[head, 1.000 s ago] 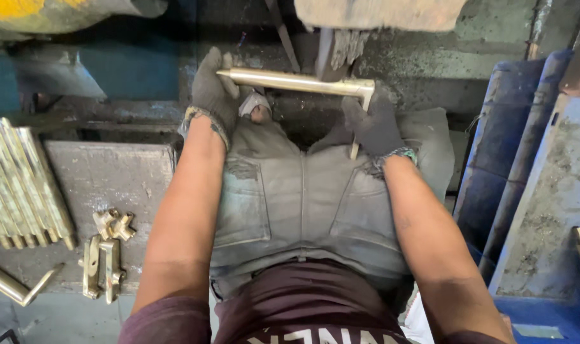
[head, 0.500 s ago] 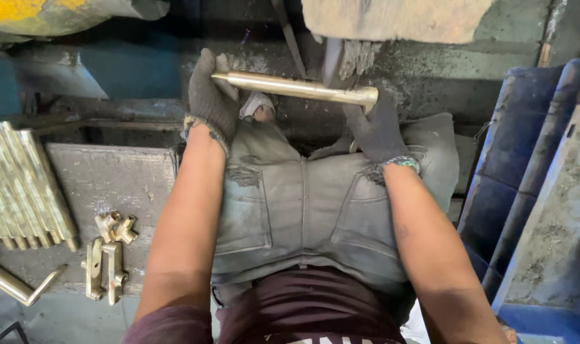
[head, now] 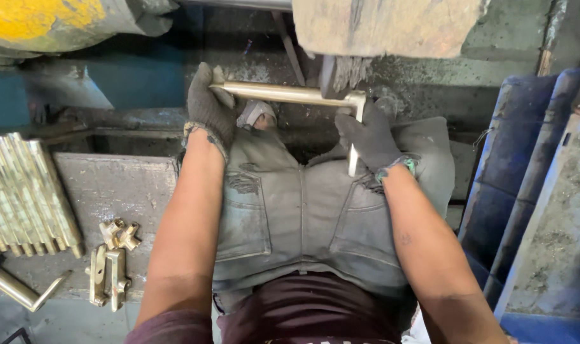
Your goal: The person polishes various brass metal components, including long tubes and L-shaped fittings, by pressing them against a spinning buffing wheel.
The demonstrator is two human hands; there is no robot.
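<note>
Near the top middle of the frame, the left hand in a dark glove is wrapped around one end of a long brass bar, and the gloved right hand grips the bent end where it turns down. The bar lies sideways above the person's grey-clad lap, just under a rough block. At the lower left, small brass parts and a row of brass rods sit on the grey surface.

A metal workshop: grimy blue-and-yellow machine body, a stack of polished brass rods, small brass fittings on a worn steel bench
</note>
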